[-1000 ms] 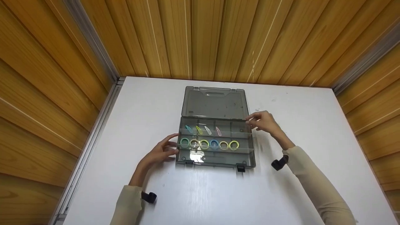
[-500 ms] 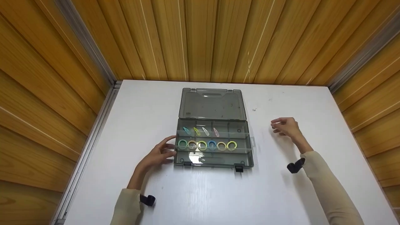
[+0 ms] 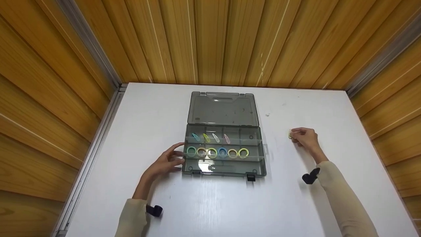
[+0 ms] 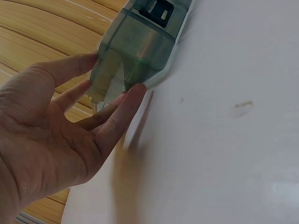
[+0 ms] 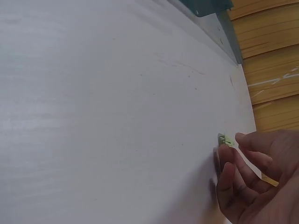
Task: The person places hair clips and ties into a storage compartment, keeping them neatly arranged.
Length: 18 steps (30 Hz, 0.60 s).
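Observation:
A grey see-through compartment box lies with its lid folded back. Several snap hair clips, blue, yellow-green, white and pink, lie in its back row. Several ring-shaped hair ties line the middle row. My left hand touches the box's left side with loosely extended fingertips. To the right of the box, my right hand pinches a small pale yellow-green clip with dark slits, close to the table. Fingers hide part of that clip.
The box stands on a white table. Wood-look panels with metal corner posts rise behind and at both sides. A black latch sticks out from the box's front edge.
My right hand has left the box's right edge, moved right to the table, and now pinches the yellow-green clip. My left hand has stayed at the box's left side.

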Motion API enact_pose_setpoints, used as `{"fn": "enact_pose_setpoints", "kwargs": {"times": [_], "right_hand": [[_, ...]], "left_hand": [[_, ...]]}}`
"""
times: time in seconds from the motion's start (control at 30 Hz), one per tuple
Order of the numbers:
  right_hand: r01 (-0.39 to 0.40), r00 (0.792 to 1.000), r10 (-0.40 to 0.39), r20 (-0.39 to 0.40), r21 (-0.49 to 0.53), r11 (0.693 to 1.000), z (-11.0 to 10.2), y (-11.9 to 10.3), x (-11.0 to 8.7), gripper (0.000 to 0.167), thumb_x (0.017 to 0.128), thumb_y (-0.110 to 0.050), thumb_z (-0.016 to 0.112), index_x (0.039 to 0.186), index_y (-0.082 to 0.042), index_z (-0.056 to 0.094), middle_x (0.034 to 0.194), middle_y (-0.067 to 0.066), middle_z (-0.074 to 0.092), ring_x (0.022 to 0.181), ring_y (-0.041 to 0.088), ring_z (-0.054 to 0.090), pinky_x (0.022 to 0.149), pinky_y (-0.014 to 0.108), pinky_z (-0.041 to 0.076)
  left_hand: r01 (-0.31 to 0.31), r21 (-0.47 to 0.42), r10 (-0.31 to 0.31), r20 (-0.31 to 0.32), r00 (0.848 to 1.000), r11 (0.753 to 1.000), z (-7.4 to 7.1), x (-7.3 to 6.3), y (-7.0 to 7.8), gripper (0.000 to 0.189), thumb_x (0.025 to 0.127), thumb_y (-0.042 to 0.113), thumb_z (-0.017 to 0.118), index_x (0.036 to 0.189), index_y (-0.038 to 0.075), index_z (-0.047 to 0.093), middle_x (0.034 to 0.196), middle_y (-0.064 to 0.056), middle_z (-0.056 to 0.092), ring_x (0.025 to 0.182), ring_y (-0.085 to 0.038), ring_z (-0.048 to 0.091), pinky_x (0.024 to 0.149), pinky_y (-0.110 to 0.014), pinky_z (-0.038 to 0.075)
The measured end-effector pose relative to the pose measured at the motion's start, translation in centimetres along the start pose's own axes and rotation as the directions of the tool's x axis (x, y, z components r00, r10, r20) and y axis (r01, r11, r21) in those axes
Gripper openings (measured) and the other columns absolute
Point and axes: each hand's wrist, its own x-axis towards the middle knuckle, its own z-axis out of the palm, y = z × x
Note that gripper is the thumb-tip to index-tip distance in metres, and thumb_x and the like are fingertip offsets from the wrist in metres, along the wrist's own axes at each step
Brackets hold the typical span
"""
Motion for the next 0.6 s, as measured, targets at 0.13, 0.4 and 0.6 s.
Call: {"fn": "enact_pose_setpoints", "kwargs": {"times": [0.13, 0.4, 0.6], "right_hand": [[0.033, 0.999, -0.033, -0.025, -0.026, 0.999, 0.48, 0.26, 0.35, 0.041, 0.097, -0.02, 0.068, 0.127, 0.007, 0.066, 0.09, 0.002, 0.076, 0.069, 0.002, 0.069, 0.058, 0.018, 0.058], [0.084, 0.996, -0.089, -0.022, -0.178, 0.98, 0.81, -0.2, 0.14, 0.041, 0.094, -0.019, 0.073, 0.125, 0.007, 0.068, 0.102, 0.022, 0.077, 0.067, 0.003, 0.065, 0.055, 0.017, 0.053], [0.11, 0.994, -0.111, 0.013, -0.258, 0.96, 0.69, -0.59, 0.08, 0.042, 0.093, -0.019, 0.075, 0.125, 0.008, 0.068, 0.113, 0.028, 0.073, 0.079, 0.018, 0.071, 0.059, 0.017, 0.052]], "left_hand": [[0.014, 0.008, -0.014, -0.008, 1.0, 1.0, -0.08, 0.03, -0.12, 0.074, 0.098, 0.015, 0.068, 0.161, 0.023, 0.031, 0.143, -0.028, 0.047, 0.12, -0.035, 0.063, 0.101, -0.056, 0.057], [0.014, 0.026, -0.014, -0.01, 1.0, 1.0, -0.05, 0.11, -0.11, 0.073, 0.099, 0.015, 0.068, 0.161, 0.024, 0.031, 0.143, -0.028, 0.048, 0.12, -0.034, 0.063, 0.101, -0.056, 0.057], [0.015, 0.024, -0.015, -0.015, 1.0, 1.0, -0.11, 0.22, -0.19, 0.075, 0.098, 0.02, 0.07, 0.161, 0.024, 0.031, 0.142, -0.027, 0.049, 0.117, -0.03, 0.064, 0.1, -0.055, 0.058]]}}
